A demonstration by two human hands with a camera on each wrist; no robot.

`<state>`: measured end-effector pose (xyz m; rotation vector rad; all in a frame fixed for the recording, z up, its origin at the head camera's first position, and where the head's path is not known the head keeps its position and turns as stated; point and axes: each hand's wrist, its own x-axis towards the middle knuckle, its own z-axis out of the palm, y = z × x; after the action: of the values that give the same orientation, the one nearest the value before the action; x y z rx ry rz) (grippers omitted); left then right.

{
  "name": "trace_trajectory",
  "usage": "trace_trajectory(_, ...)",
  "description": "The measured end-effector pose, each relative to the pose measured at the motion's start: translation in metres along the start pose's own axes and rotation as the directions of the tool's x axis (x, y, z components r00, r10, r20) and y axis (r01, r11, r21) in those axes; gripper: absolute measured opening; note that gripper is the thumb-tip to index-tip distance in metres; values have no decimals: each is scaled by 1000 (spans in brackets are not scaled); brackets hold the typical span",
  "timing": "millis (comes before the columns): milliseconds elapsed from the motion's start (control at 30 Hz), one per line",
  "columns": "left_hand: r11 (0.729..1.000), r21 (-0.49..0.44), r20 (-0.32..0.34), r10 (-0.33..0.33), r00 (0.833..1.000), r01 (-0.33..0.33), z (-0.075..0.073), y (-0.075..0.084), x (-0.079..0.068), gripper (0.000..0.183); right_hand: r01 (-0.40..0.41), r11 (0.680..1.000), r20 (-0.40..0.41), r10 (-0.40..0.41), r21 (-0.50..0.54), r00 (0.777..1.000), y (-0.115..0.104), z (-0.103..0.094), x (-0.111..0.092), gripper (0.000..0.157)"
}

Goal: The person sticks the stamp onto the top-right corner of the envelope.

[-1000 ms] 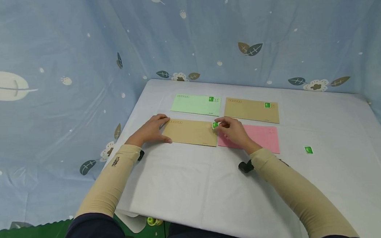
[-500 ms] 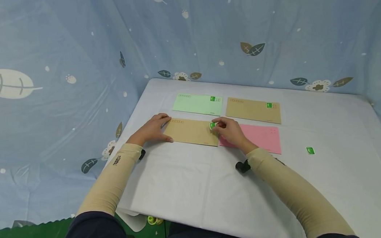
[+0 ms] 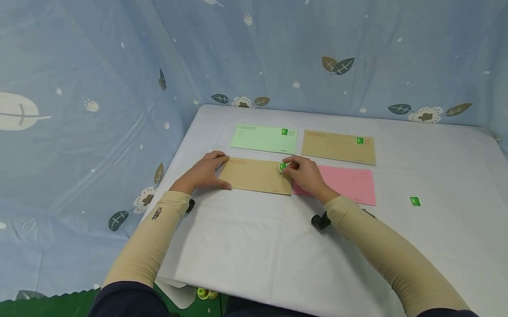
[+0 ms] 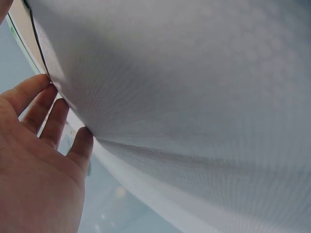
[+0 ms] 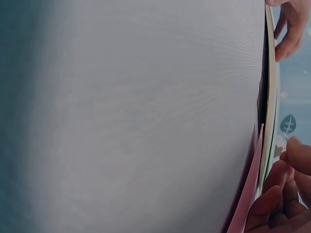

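A tan envelope [image 3: 255, 178] lies at the near left of the white table. My left hand [image 3: 203, 173] touches its left end, thumb at the near corner and fingers at the far corner. In the left wrist view, the left hand's fingers [image 4: 53, 121] are extended against the table surface. My right hand [image 3: 306, 174] pinches a green stamp [image 3: 282, 167] at the tan envelope's upper right corner. Below that hand is a pink envelope [image 3: 347, 184], its left part covered. In the right wrist view, the right hand's thumb and index finger meet above the pink envelope [image 5: 249, 194].
Behind lie a mint green envelope [image 3: 257, 139] and a second tan envelope [image 3: 332, 149], each with a green stamp at upper right. A loose green stamp [image 3: 415, 201] lies on the table [image 3: 242, 246] at right. A blue patterned curtain [image 3: 273, 41] borders the back.
My right hand has moved slightly left, bringing the stamp from the tan envelope's right edge onto its upper right corner. The left hand stays in place.
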<state>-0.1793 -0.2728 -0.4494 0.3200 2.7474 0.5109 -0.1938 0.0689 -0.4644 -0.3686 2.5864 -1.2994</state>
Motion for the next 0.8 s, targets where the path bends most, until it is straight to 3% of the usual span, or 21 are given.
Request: trace_trajectory(800, 1000, 0, -13, 14, 1000, -14, 2, -1, -2, 114, -6, 997, 3, 7, -78, 1000, -2, 8, 6, 29)
